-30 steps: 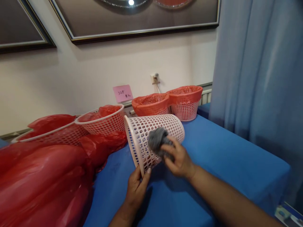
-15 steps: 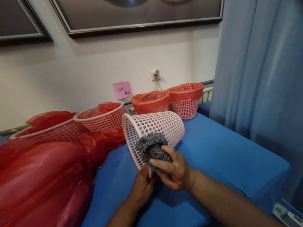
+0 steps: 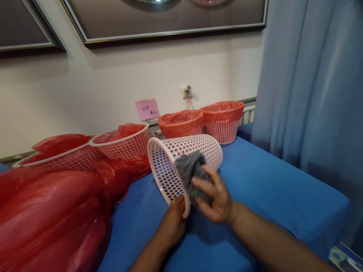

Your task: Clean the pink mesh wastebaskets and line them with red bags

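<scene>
A pale pink perforated plastic wastebasket (image 3: 204,145) lies on its side on the blue-covered table (image 3: 272,189), its open mouth towards the left. My left hand (image 3: 173,221) is closed round the near part of its rim. In my right hand (image 3: 214,196) is a grey cloth (image 3: 195,172), smeared by motion and pressed against the outside of the basket near the rim. The fingers of that hand are bent over the cloth. Part of the basket's near side is hidden behind the cloth and hand.
Two baskets lined with red bags (image 3: 181,122) stand behind by the wall. Further left are more baskets (image 3: 127,145) with red plastic, and a big heap of red bags (image 3: 56,211). A pink note (image 3: 147,109), a wall socket (image 3: 186,92) and a blue curtain (image 3: 306,75) border the table.
My right hand has moved the cloth slightly right along the basket's outer side, off the rim opening. The basket has shifted a little to the right; my left hand still grips its rim.
</scene>
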Demonstrator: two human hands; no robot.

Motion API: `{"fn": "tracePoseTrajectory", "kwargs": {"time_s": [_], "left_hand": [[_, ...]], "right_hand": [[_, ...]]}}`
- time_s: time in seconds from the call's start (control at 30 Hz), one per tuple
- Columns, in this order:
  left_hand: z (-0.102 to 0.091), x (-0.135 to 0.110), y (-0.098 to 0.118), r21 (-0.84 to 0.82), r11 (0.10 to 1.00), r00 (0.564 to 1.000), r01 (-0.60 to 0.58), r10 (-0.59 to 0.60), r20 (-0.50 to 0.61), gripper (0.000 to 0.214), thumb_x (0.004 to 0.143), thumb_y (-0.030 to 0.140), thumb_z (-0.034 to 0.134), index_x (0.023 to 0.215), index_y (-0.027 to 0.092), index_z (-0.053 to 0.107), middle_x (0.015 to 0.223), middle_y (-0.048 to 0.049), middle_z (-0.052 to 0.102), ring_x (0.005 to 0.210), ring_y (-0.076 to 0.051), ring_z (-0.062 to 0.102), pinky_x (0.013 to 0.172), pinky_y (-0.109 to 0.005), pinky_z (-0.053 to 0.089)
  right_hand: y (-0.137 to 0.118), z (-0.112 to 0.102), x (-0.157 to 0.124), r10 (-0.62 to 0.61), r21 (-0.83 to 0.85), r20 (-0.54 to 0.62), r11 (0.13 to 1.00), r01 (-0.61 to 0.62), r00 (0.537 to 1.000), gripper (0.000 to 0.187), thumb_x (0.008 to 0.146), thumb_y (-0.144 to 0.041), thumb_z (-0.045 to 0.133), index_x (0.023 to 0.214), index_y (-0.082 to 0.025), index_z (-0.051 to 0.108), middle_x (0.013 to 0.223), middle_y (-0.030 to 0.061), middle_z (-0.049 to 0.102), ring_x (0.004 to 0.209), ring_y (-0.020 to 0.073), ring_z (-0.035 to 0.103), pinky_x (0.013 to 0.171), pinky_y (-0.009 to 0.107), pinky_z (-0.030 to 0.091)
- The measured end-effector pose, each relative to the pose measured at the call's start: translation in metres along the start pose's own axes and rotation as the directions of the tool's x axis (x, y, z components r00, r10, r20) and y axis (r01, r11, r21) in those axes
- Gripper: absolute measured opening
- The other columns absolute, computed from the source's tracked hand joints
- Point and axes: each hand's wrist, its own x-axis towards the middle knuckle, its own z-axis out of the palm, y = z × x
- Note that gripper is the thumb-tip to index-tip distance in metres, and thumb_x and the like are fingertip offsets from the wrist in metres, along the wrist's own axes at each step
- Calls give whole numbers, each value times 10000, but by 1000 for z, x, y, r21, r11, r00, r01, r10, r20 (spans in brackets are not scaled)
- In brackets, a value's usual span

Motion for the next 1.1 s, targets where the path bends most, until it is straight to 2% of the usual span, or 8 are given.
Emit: {"fn": "tracePoseTrajectory", "kwargs": {"time_s": [0.2, 0.33, 0.5, 0.57, 0.7, 0.83, 0.97, 1.1], "left_hand": [[-4, -4, 14, -199, 969, 983, 147, -165, -78, 388, 908, 370, 642, 1250, 194, 692, 1211, -88, 758, 1089, -300, 713, 985, -408, 573], [-6, -5, 18, -225, 960, 962, 167, -208, -174, 437, 969, 449, 564, 1305, 195, 679, 1258, -101, 738, 1221, -315, 657, 1087, -482, 504], [-5, -6, 9, -78, 991, 990, 105, -111, -83, 403, 960, 394, 597, 1307, 214, 695, 1309, -117, 712, 1223, -311, 654, 1114, -492, 480], [-4, -6, 6, -34, 996, 995, 81, -82, -51, 407, 962, 366, 594, 1330, 213, 679, 1341, -124, 693, 1244, -305, 640, 1129, -485, 467], [-1, -4, 4, -28, 996, 996, 81, -83, -43, 396, 944, 338, 602, 1314, 219, 680, 1309, -113, 709, 1206, -305, 660, 1097, -469, 499], [-3, -5, 3, -84, 987, 990, 134, -137, -25, 268, 912, 324, 637, 1138, 225, 742, 1095, -72, 781, 963, -275, 726, 936, -405, 585], [-9, -10, -2, -178, 976, 948, 124, -170, -268, 312, 861, 462, 696, 967, 173, 748, 889, -68, 779, 835, -261, 721, 767, -356, 608], [-12, -11, 1, -260, 953, 929, 155, -230, -291, 402, 916, 519, 627, 1000, 149, 763, 927, -93, 784, 873, -263, 731, 811, -377, 609]], "right_hand": [[-13, 8, -3, -160, 62, 88, 986, 155, 983, 647, 789, -197, 598, 1425, -291, 521, 1497, 104, 392, 1163, 257, 626, 909, 402, 602], [31, 5, 3, 229, -63, -55, 971, -232, 972, 533, 841, -209, 585, 1371, -267, 578, 1482, 116, 458, 1323, 295, 537, 1082, 490, 504], [91, -6, 10, 728, 65, -337, 650, -757, 596, 477, 835, -329, 576, 1294, -213, 634, 1203, 112, 646, 1159, 290, 614, 1083, 560, 481], [85, -7, 10, 686, 39, -323, 698, -715, 652, 484, 845, -329, 574, 1308, -201, 627, 1237, 126, 632, 1203, 298, 597, 1104, 567, 461], [26, 2, 2, 208, -57, -53, 976, -211, 977, 558, 857, -245, 588, 1414, -264, 548, 1497, 120, 442, 1350, 301, 518, 1107, 509, 479], [-11, 12, -6, -131, 63, 102, 990, 125, 986, 658, 785, -211, 610, 1432, -288, 522, 1500, 115, 383, 1160, 262, 632, 903, 404, 603], [-11, 15, -5, -247, 134, 207, 966, 223, 947, 617, 757, -213, 603, 1370, -261, 562, 1381, 116, 489, 1078, 245, 650, 866, 393, 601], [5, 14, -2, -62, 25, 86, 998, 60, 994, 550, 791, -178, 568, 1334, -262, 573, 1418, 118, 486, 1215, 265, 602, 978, 421, 562]]}}
